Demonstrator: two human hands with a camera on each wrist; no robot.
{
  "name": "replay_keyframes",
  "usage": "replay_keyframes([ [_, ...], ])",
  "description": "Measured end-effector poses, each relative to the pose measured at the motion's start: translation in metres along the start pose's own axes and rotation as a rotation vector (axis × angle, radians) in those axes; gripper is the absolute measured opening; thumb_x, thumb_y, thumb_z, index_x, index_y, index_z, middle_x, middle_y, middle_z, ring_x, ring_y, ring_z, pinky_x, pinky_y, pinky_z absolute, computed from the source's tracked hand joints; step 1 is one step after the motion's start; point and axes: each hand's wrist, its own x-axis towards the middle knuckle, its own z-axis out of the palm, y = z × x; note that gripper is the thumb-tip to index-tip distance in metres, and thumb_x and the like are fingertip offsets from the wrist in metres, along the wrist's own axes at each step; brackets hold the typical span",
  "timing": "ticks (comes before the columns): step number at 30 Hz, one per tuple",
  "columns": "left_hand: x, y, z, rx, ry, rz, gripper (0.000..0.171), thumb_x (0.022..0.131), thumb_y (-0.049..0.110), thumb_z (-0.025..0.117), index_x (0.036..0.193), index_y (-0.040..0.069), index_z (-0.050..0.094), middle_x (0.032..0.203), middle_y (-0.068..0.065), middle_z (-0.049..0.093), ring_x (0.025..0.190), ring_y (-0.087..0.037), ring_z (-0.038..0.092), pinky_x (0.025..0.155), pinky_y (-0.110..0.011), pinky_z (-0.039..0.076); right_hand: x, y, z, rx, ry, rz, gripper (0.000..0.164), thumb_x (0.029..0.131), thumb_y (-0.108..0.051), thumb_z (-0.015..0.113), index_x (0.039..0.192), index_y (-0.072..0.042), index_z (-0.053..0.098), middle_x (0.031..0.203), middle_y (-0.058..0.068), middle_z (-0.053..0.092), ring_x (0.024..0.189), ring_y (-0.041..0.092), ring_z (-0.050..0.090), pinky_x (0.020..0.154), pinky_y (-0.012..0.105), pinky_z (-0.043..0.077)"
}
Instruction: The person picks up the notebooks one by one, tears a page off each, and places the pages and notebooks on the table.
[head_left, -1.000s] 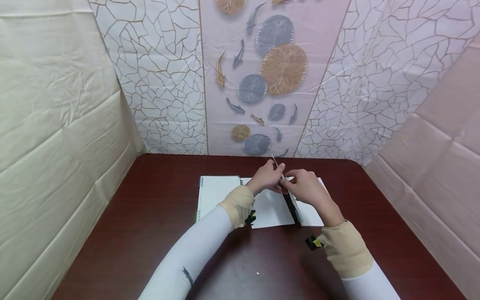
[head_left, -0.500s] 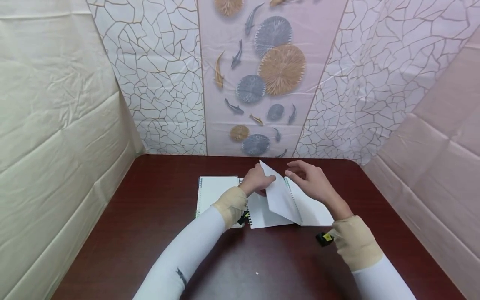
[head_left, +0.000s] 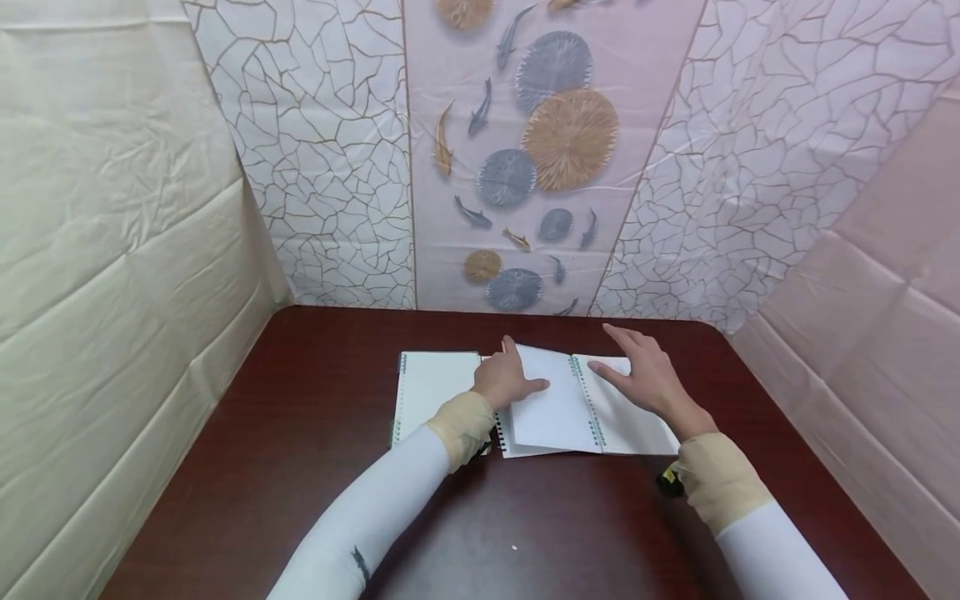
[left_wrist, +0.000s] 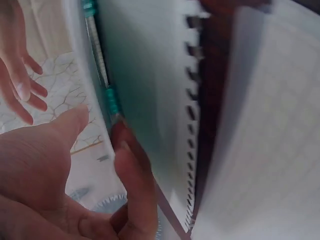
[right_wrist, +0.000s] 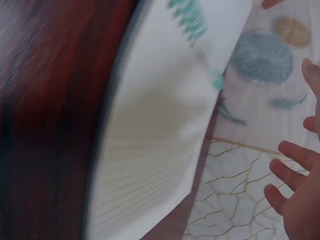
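Notebook (head_left: 589, 404) open on counter (head_left: 450, 525), left page (head_left: 551, 412) partly hiding my left hand (head_left: 501, 381), cannot tell if pinching; my right hand (head_left: 651, 375) spread near right page (head_left: 626, 408), wrist views blurred.

A beige wrap (head_left: 461, 425) circles the left wrist, between the bare left hand (head_left: 501, 379) and a close-fitting white left sleeve (head_left: 375, 508), whose small dark mark (head_left: 362, 565) lies well apart from that wrap. Just beside the same wrap, a black fitting (head_left: 486, 448) shows, partly hidden. Well to the wrap's right are a matching beige band (head_left: 723, 479), a white right sleeve (head_left: 783, 550) and a black attachment with a yellow patch (head_left: 670, 481).
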Motion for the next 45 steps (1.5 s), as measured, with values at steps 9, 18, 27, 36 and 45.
replay_keyframes([
  [9,-0.005,-0.003,0.008,0.156,-0.010,0.037,0.120,0.084,0.069,0.079,0.165,-0.002,0.027,0.130,-0.024,0.068,0.099,-0.030,0.072,0.073,-0.038,0.060,-0.001,0.025,0.008,-0.076,-0.098,0.109,0.096,0.099,-0.060,0.067,0.170,-0.010,0.024,0.168,0.032,0.025,0.152,0.057,0.021,0.112,0.083,0.022],
  [18,-0.012,0.010,0.009,0.337,0.010,0.040,0.104,0.081,0.070,0.081,0.158,0.008,0.049,0.143,-0.022,0.047,0.113,-0.032,0.065,0.084,-0.038,0.059,-0.004,0.053,0.007,-0.123,-0.188,0.218,0.102,0.097,-0.064,0.066,0.168,-0.005,0.022,0.166,0.038,0.022,0.149,0.063,0.019,0.109,0.085,0.024],
  [27,0.005,0.038,0.038,0.323,-0.076,0.416,0.102,0.091,0.084,0.054,0.169,0.022,0.031,0.168,-0.009,0.030,0.152,-0.028,0.032,0.117,-0.043,0.040,-0.010,0.076,0.016,-0.084,-0.302,0.299,0.105,0.097,-0.070,0.062,0.167,-0.002,0.024,0.167,0.036,0.021,0.148,0.065,0.019,0.107,0.088,0.020],
  [36,0.005,0.061,0.065,0.355,-0.190,0.475,0.126,0.081,0.097,0.048,0.172,0.018,0.011,0.179,0.000,-0.001,0.164,-0.024,0.000,0.129,-0.049,0.018,-0.015,0.084,0.024,-0.117,-0.338,0.267,0.105,0.098,-0.072,0.058,0.166,0.002,0.026,0.170,0.031,0.021,0.145,0.063,0.023,0.105,0.088,0.021],
  [45,0.009,0.062,0.060,0.383,-0.224,0.391,0.126,0.079,0.097,0.051,0.172,0.020,0.014,0.179,0.003,0.004,0.164,-0.019,0.003,0.130,-0.046,0.018,-0.012,0.083,0.020,-0.193,-0.359,0.229,0.101,0.100,-0.071,0.054,0.164,0.003,0.029,0.169,0.033,0.021,0.145,0.063,0.024,0.105,0.088,0.024],
])
